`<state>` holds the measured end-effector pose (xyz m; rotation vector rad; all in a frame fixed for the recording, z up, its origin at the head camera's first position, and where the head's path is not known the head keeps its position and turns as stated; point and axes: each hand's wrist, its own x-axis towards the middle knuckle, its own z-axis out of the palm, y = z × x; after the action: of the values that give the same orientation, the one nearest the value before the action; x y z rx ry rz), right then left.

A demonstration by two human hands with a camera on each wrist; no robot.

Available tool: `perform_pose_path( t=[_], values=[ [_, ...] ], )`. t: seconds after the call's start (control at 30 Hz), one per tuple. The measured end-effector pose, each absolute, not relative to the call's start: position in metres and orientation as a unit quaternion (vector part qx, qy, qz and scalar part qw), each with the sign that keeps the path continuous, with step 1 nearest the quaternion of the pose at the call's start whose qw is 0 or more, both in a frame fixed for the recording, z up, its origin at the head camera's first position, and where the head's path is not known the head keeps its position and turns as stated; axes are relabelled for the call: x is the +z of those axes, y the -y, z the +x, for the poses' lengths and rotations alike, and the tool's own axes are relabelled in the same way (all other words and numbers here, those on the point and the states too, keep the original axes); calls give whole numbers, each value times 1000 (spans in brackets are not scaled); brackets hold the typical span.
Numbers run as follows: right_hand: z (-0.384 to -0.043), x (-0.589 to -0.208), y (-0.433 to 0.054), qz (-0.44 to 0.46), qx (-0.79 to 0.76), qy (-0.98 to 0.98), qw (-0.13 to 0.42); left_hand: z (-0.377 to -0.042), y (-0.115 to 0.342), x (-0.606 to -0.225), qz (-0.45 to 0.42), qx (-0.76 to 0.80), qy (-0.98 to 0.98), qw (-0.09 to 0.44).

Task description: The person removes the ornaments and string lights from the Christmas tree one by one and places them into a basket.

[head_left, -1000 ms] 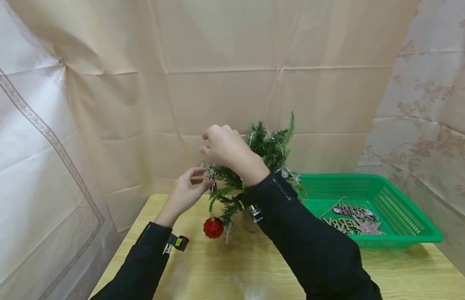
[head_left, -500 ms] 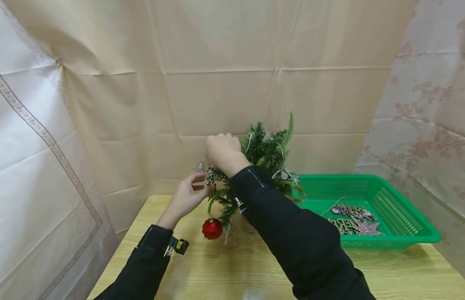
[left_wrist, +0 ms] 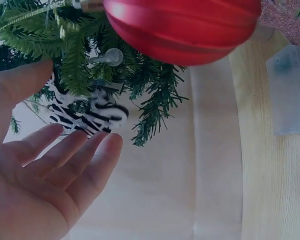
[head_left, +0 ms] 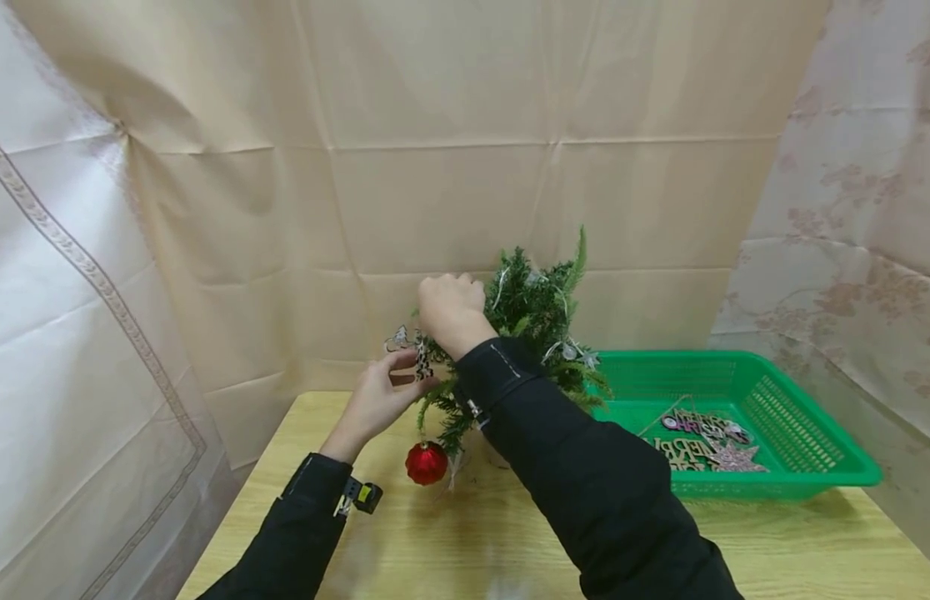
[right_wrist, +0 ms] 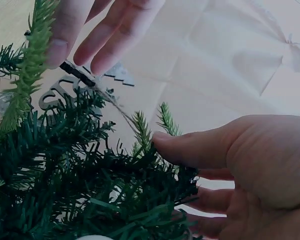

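Observation:
A small artificial Christmas tree stands on the table. My left hand, at the tree's left side, holds a black-and-white lettered ornament between its thumb and fingertips. From the ornament a thin string runs up to my right hand, whose thumb and fingers pinch it at a green branch tip. The right fingertips are partly hidden behind the needles. In the head view the back of the right hand covers the pinch. Below the left hand, a red ball ornament hangs from a low branch.
A green plastic basket stands to the right on the wooden table, holding lettered ornaments and a pink glittery star. Silvery decorations hang on the tree's right side. A beige cloth hangs behind.
The right hand has come down and its fingers have closed at the left branch near the string. The left hand has shifted slightly right and down with the ornament.

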<state>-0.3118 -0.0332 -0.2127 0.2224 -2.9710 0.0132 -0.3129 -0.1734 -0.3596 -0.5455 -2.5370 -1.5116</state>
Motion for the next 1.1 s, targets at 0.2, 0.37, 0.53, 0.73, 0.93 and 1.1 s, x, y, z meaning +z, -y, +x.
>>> perform_pose_path(
  t=[0.2,0.37,0.53,0.73,0.93,1.1],
  values=[
    [-316,-220,38,71,11,992,101,-316,174,-367,-182,-501,843,75],
    [-318,-224,44,74,21,990,114,-316,176,-372,-182,-502,842,82],
    [-318,-223,46,69,35,989,124,-318,176,-373,-192,-501,838,93],
    [-319,-222,45,66,33,988,137,-319,172,-374,-195,-505,833,110],
    [-316,-214,44,60,7,991,122,-322,175,-377,-173,-521,828,112],
    [-310,-199,42,60,10,992,114,-326,182,-381,-118,-582,799,100]
  ],
)
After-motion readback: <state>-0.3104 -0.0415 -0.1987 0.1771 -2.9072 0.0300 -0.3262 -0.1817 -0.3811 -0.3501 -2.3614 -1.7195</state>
